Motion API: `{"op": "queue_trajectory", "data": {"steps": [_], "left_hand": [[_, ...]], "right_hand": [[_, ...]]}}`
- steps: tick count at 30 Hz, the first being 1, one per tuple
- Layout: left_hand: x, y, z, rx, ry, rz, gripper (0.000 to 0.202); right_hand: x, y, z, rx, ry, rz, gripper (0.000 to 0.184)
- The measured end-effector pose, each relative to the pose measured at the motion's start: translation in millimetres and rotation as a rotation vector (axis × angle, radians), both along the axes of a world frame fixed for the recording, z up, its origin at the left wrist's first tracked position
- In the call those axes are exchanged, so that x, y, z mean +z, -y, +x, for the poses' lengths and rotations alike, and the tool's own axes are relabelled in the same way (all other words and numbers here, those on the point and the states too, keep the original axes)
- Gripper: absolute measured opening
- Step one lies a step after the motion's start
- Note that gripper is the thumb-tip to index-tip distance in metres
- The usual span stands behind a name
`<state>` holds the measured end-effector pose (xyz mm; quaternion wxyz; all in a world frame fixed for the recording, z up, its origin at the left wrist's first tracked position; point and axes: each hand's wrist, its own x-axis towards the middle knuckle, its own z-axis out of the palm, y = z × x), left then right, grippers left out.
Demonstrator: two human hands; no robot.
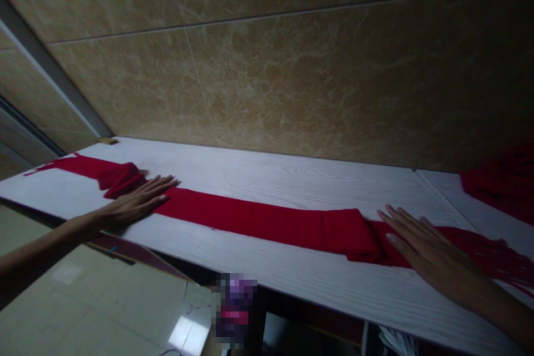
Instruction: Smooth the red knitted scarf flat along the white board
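A long red scarf [258, 219] with fringed ends lies stretched along the white wood-grain table [292, 178]. My left hand [137, 200] rests flat on its left part, fingers extended, beside a bunched fold of the cloth. Further left the scarf runs on to a fringe near the table's far end. My right hand [429, 256] is spread over the right part, just beyond a folded-over edge; whether it presses on the cloth or hovers slightly above I cannot tell. Loose fringe strands spread out past my right hand.
A heap of red cloth [500, 183] sits at the table's right end by the marbled tan wall [292, 78]. A small brown block [107, 140] lies at the back left corner. Below the front edge are a tiled floor [62, 283] and white bundled material [396, 340].
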<state>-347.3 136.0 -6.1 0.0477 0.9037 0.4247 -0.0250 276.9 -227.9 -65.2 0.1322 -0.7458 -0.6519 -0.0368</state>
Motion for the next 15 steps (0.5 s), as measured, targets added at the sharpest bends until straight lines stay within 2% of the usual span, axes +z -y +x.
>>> {"op": "queue_trajectory", "data": {"steps": [3, 6, 10, 15], "left_hand": [[3.2, -5.6, -12.5, 0.012, -0.011, 0.011, 0.08], [8.3, -3.2, -8.6, 0.046, -0.011, 0.08, 0.084], [12.5, 17.0, 30.9, 0.022, 0.044, 0.168, 0.077], [3.4, 50.5, 93.8, 0.027, 0.029, 0.075, 0.071]], "right_hand": [[-3.7, 1.3, 3.5, 0.014, 0.015, 0.017, 0.074], [-6.0, 2.4, 5.3, 0.022, 0.018, 0.021, 0.07], [-9.1, 3.1, 8.0, 0.027, 0.033, 0.031, 0.067], [-10.2, 3.9, 11.2, 0.059, 0.062, 0.042, 0.068]]}}
